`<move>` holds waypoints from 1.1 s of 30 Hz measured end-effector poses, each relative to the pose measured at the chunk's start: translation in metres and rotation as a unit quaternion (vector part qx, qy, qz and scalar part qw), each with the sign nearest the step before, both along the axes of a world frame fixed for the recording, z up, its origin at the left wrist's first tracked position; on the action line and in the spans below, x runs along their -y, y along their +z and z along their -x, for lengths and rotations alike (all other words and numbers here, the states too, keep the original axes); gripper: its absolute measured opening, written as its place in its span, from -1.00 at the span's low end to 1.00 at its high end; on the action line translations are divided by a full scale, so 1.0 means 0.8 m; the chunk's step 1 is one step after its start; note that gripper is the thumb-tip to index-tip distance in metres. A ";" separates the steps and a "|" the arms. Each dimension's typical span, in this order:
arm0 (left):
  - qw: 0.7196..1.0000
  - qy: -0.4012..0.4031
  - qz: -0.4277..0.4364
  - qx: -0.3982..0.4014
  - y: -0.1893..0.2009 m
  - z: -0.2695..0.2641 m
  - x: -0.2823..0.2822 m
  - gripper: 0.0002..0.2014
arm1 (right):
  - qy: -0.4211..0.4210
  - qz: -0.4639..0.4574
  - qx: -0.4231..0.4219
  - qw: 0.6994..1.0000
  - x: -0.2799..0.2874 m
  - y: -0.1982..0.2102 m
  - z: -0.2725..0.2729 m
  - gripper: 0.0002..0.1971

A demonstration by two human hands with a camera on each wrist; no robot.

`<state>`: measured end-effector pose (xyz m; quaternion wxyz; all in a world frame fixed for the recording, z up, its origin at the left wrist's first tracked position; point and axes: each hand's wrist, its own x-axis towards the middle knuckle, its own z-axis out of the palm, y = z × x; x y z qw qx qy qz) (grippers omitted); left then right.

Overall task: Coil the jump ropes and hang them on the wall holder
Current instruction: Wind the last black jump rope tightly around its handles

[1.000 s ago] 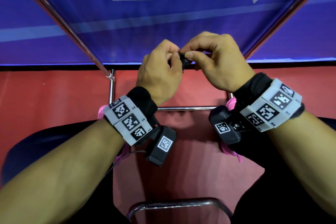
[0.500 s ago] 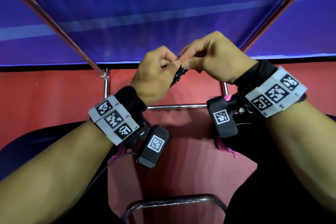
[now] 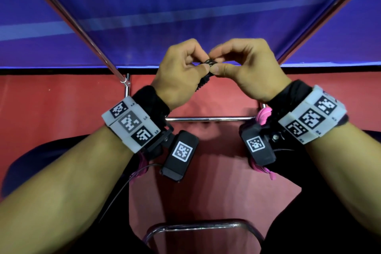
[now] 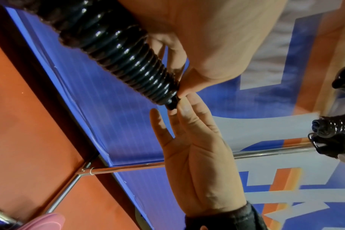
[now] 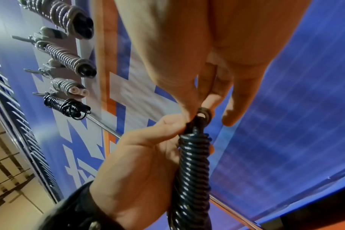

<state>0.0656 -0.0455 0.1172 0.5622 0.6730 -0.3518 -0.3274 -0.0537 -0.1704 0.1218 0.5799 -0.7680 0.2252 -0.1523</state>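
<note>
Your left hand is wrapping its grip round the coiled black jump rope, raised between both hands, so its turns cannot spring loose; your right hand is pinching its top end, probably tucking it.

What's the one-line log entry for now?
left hand: grips coiled black rope | right hand: pinches its top end | hanging: not yet

Our head view looks down on left hand and right hand; both wrist views look along the palms, very near. All share the black coiled plastic jump rope.
</note>
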 end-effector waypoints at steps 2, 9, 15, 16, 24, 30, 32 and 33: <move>1.000 -0.002 0.005 0.017 0.002 -0.001 0.000 -0.95 | -0.017 0.011 0.008 1.000 -0.004 -0.004 -0.001 -0.74; 0.996 -0.004 0.022 0.088 0.011 0.000 0.000 -0.94 | -0.036 -0.150 0.033 0.988 -0.013 -0.003 -0.004 -0.82; 0.996 -0.001 0.023 0.092 0.016 0.008 -0.008 -0.90 | -0.031 -0.113 0.050 0.992 -0.010 -0.003 -0.011 -0.86; 0.995 0.000 0.027 0.100 0.015 0.008 -0.009 -0.89 | -0.029 -0.114 0.057 0.991 -0.010 -0.003 -0.012 -0.86; 0.986 0.021 0.037 0.164 0.008 0.001 -0.007 -0.97 | -0.063 -0.116 0.067 0.989 -0.014 0.005 -0.015 -0.83; 0.991 0.016 0.042 0.128 0.016 -0.010 -0.009 -0.86 | -0.032 -0.176 0.085 0.980 -0.012 0.008 -0.017 -0.83; 0.993 0.006 0.041 0.106 0.017 -0.007 -0.012 -0.89 | -0.025 -0.172 0.075 0.982 -0.011 0.006 -0.015 -0.83; 0.994 0.002 0.036 0.099 0.018 -0.005 -0.012 -0.87 | -0.023 -0.168 0.070 0.983 -0.011 0.005 -0.015 -0.84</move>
